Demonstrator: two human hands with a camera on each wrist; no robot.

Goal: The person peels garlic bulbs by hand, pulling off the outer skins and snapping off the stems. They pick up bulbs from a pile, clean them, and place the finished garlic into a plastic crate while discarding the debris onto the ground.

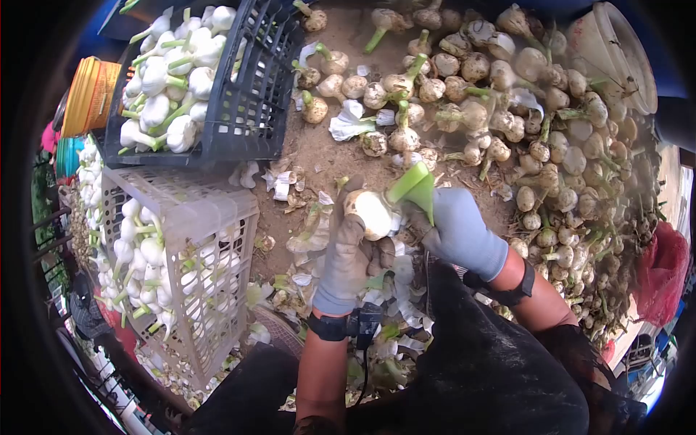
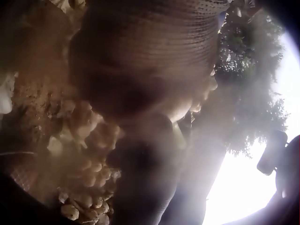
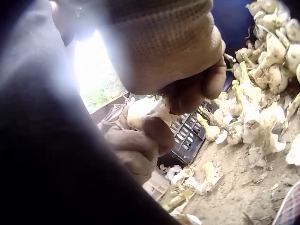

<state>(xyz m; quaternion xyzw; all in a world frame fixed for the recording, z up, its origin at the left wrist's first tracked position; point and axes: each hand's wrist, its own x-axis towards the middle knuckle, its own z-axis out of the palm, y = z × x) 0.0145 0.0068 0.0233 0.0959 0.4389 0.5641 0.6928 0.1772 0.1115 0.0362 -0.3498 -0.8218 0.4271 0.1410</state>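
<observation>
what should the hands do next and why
Probably pull the green leaf away with the right hand while the left hand steadies the bulb: the right hand appears to grip that broad leaf beside the bulb, whereas the white bulbs in the black crate show only slim stems.

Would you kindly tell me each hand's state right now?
Left hand: closed, holding a garlic bulb.
Right hand: curled beside the green stalk; whether holding it cannot be told.
</observation>
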